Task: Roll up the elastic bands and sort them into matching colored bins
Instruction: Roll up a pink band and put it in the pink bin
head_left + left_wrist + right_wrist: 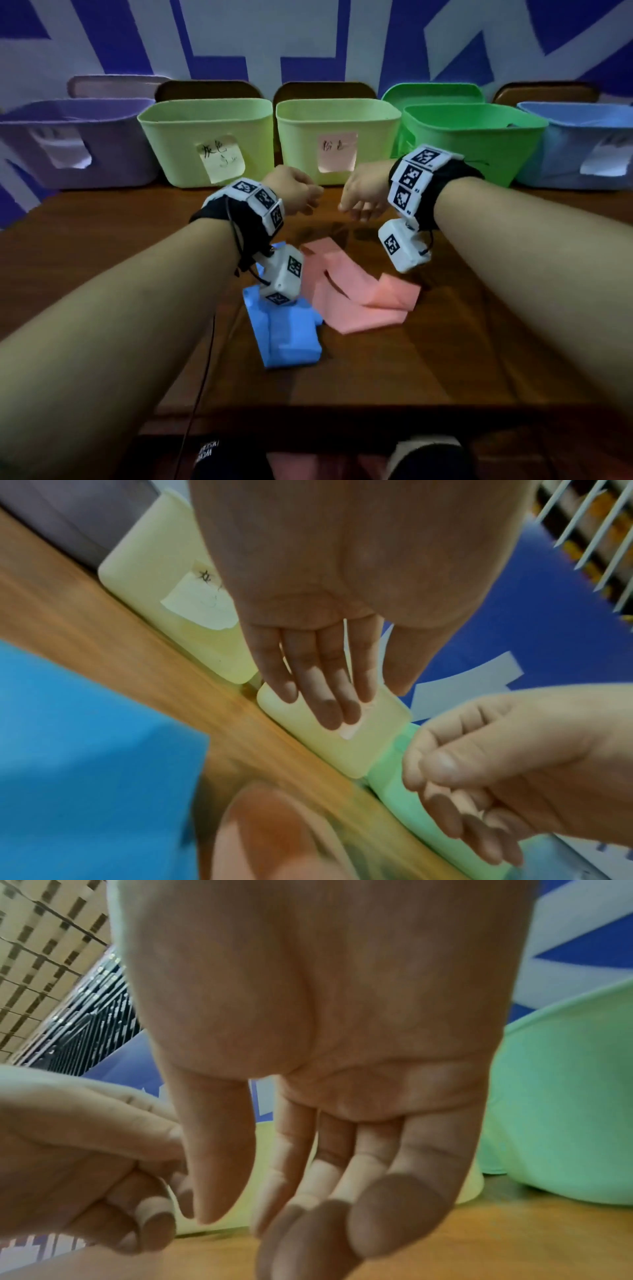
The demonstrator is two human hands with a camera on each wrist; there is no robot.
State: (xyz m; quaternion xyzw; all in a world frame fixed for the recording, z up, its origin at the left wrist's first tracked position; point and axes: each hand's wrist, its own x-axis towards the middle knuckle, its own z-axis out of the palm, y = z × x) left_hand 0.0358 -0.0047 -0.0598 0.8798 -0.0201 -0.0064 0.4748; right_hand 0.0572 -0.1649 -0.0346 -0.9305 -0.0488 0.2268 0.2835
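Our left hand (pixel 294 192) and right hand (pixel 363 198) hover loose-fingered, holding nothing. Flat, floppy pink band (pixel 356 294) and folded blue band (pixel 287 335) lie touching mid-table (pixel 445 359). Smooth plastic bins (pixel 337 140) line the far edge.

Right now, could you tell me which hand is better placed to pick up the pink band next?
Probably the right hand: it hangs open and empty above the far end of the pink band. The left hand is also empty, but its arm lies over the blue band.
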